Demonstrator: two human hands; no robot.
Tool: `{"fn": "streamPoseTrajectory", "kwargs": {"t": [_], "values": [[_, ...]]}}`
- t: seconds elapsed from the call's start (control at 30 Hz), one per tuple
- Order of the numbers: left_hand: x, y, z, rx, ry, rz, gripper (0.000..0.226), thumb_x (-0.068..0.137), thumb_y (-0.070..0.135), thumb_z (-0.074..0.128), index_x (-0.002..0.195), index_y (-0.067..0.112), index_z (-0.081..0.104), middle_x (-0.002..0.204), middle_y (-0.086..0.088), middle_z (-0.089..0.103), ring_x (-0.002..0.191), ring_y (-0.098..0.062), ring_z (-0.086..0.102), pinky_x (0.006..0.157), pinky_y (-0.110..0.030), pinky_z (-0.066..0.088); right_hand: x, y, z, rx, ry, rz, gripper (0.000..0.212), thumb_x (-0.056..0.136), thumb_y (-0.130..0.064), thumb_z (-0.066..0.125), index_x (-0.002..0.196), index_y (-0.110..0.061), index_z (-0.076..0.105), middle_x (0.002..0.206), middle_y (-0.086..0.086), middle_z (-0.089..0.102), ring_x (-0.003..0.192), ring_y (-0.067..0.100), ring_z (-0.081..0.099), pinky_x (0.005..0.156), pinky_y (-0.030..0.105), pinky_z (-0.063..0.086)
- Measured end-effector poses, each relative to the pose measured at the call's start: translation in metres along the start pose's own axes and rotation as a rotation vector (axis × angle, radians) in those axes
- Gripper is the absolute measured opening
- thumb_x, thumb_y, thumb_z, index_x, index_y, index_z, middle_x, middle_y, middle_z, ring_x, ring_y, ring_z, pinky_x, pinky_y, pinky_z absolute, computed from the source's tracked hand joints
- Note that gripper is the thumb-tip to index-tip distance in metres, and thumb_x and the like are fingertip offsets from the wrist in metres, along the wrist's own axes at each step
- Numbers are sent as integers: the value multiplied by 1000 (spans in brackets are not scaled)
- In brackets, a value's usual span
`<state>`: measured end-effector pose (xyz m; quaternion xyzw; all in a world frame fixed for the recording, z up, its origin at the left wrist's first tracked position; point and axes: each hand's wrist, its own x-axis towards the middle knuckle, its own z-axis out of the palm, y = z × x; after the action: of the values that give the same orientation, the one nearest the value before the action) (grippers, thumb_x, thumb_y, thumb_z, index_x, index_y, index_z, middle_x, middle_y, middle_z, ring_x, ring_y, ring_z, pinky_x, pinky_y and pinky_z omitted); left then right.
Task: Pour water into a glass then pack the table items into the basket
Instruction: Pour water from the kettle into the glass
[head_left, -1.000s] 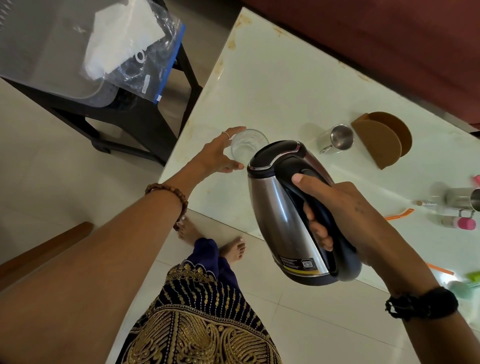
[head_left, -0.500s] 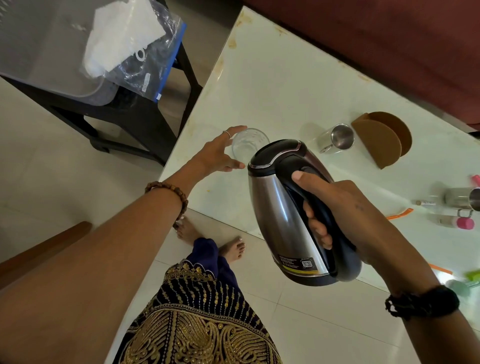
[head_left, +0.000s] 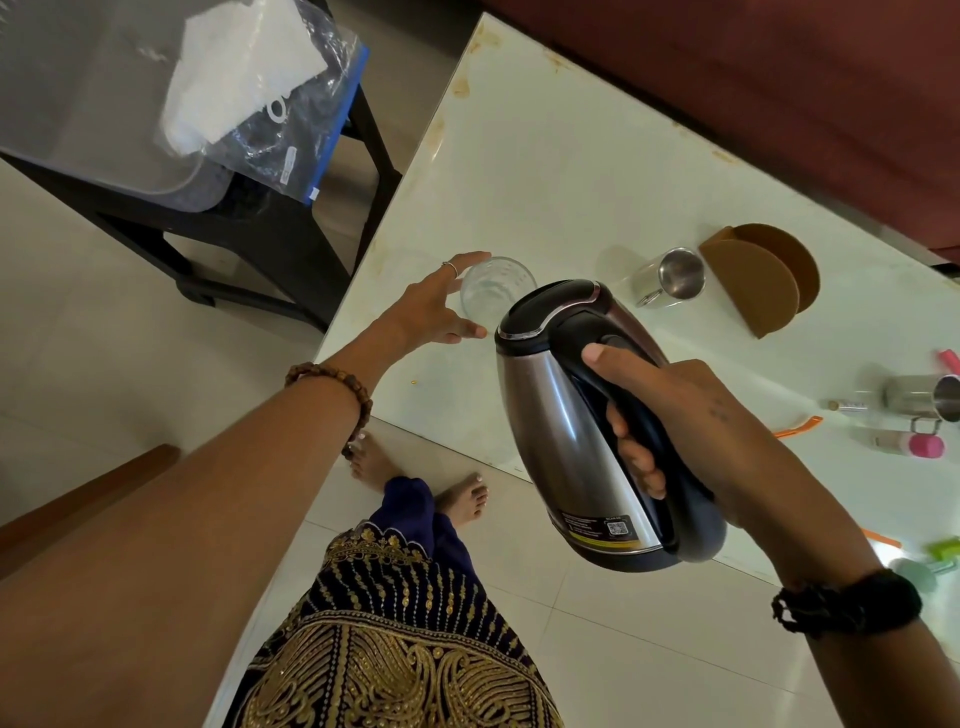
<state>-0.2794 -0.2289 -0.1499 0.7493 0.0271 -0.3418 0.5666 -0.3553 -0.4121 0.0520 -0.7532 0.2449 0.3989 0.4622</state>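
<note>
Steel kettle (head_left: 576, 415), tipped, clenched by its handle in my right hand (head_left: 691, 415); left hand (head_left: 431, 312), fingers spread, cupped the glass (head_left: 493, 296) near the table (head_left: 545, 171) edge, bare tabletop beyond it.

The right hand (head_left: 691, 415) grips the black handle of a brushed steel electric kettle (head_left: 576, 415), thumb laid along the top, the kettle tilted with its lid end just beside a clear drinking glass (head_left: 493, 296). The left hand (head_left: 431, 312) is spread around the glass, fingers straight, thumb low at its base. The glass stands on the pale glossy counter (head_left: 545, 171). Farther along sit a small steel mug (head_left: 670, 278) lying on its side, a brown half-round holder (head_left: 763, 280), another steel mug (head_left: 930, 397) and a pink-capped tube (head_left: 909, 444).
</note>
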Motion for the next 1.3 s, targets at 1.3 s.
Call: {"fn": "streamPoseTrajectory", "kwargs": {"t": [1.3], "values": [[-3, 3, -1, -22, -5, -2, 83, 75, -1, 72, 139, 31, 30, 148, -6, 32, 133, -25, 34, 79, -23, 51, -4, -16, 2, -79, 37, 77, 50, 77, -51, 57, 46, -12, 52, 37, 3, 48, 31, 17, 42, 39, 24, 40]]}}
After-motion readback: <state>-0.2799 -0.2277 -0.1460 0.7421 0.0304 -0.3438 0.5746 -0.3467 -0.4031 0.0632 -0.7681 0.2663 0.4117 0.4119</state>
